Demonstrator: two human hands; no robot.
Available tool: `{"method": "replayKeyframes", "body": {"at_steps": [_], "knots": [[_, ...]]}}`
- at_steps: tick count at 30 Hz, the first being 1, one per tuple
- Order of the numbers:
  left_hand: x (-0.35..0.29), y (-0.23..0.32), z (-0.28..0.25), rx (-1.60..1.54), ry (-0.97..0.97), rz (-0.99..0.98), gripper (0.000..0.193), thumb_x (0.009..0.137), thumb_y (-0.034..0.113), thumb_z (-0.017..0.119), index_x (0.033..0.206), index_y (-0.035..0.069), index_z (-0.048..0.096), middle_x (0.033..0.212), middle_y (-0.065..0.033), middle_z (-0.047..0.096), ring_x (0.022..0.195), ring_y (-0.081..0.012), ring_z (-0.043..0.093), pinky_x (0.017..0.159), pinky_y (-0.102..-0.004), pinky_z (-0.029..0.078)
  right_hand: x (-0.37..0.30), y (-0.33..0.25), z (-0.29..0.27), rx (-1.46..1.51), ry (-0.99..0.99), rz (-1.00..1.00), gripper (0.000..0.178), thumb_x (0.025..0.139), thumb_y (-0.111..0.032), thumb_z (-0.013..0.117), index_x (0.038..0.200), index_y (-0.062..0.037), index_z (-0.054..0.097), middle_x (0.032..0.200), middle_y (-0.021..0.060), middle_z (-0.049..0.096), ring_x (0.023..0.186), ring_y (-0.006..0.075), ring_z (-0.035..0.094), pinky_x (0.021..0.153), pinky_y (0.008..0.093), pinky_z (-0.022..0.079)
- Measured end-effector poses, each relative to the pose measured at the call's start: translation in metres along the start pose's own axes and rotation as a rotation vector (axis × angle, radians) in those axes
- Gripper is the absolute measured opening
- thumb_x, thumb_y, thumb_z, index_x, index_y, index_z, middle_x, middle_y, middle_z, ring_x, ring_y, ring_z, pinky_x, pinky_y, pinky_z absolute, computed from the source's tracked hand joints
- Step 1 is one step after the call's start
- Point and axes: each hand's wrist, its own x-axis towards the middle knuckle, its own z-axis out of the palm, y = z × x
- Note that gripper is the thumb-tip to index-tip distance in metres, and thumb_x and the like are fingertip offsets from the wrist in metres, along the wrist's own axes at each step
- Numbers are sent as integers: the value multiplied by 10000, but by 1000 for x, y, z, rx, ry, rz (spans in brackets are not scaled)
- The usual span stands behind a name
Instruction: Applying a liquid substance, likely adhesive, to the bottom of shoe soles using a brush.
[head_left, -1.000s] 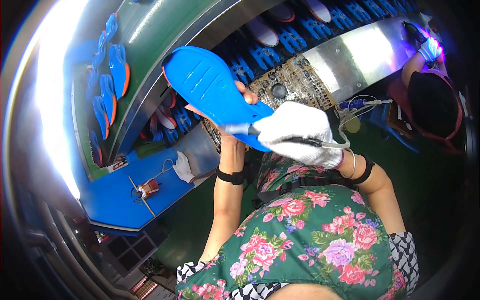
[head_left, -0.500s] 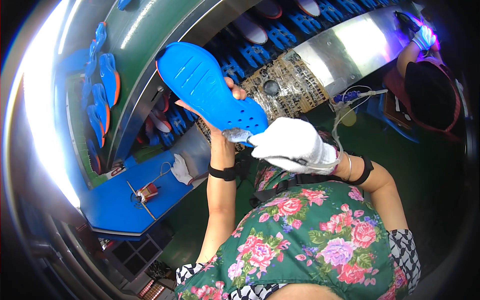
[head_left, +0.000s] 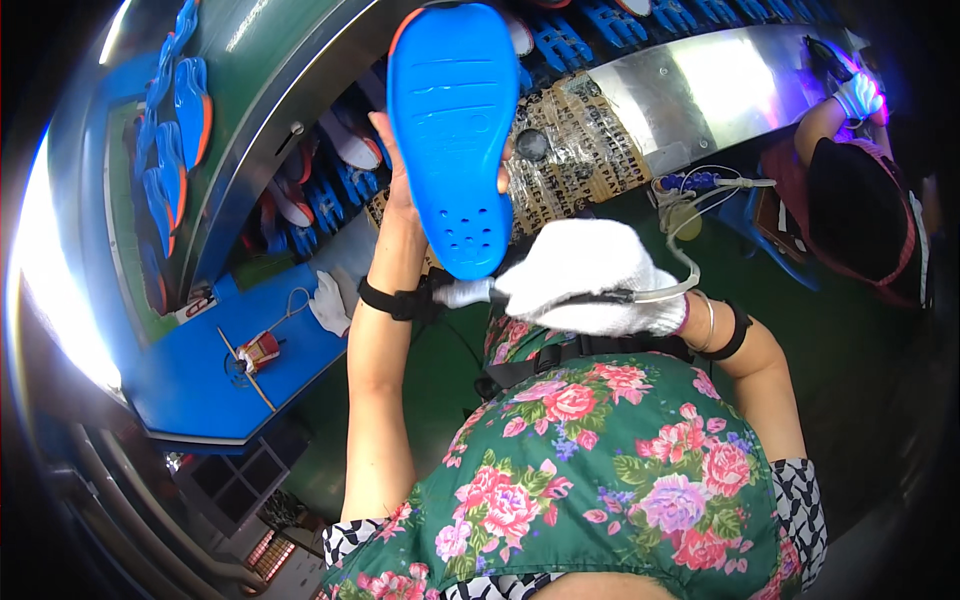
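A blue shoe sole (head_left: 455, 130) with an orange edge at its far end stands out in front of me, its ribbed and dotted face toward me. My bare left hand (head_left: 402, 185) grips it from behind, thumb on the left edge and fingertips showing at the right edge. My right hand (head_left: 590, 275), in a white knit glove, is closed round a brush (head_left: 466, 292) joined to a thin clear hose (head_left: 665, 290). The blurred bristles point left, just below the sole's near end and apart from it. The glove hides most of the handle.
Several blue soles (head_left: 180, 110) stand on the green belt at left. More shoe parts (head_left: 560, 45) line a rack at the back, behind a taped cardboard strip (head_left: 580, 150). A blue table (head_left: 190, 390) holds a spare glove (head_left: 328, 303). A co-worker (head_left: 850, 190) sits at right.
My left hand has turned the sole more upright and moved it away from me. The brush has come off the sole's near end and drawn slightly lower.
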Motion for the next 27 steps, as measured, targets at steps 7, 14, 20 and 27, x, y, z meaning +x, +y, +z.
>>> {"method": "replayKeyframes", "body": {"at_steps": [7, 14, 20, 27], "knots": [[-1, 7, -22, 281, 325, -144, 1225, 696, 939, 426, 1517, 34, 349, 1219, -287, 619, 938, -413, 677, 751, -517, 583, -7, 11, 7, -351, -182, -96, 347, 793, -48, 747, 1134, -107, 726, 1119, 98, 727, 860, 278, 681, 722, 389, 561], [3, 13, -20, 465, 314, -204, 1133, 796, 902, 308, 1524, 36, 356, 1386, -238, 563, 1157, -346, 649, 911, -497, 586, 8, 6, -7, 38, -22, 227, 135, 803, -49, 776, 935, -73, 758, 925, 79, 746, 854, 220, 716, 753, 348, 574], [-7, -27, -4, 191, 319, 39, 905, 968, 746, 281, 1492, 17, 389, 1331, -245, 595, 1136, -354, 652, 982, -496, 546, 18, -7, -33, 92, 477, 493, 217, 793, 16, 779, 1010, 16, 764, 1020, 132, 756, 932, 207, 717, 871, 336, 560], [-13, -54, 21, 352, 468, 19, 572, 1051, 433, 459, 1460, 34, 437, 1440, -185, 526, 1244, -322, 584, 1032, -486, 507, 20, -3, -49, -285, 334, 269, 207, 776, -4, 794, 980, -29, 767, 978, 116, 756, 915, 212, 714, 836, 339, 566]]}}
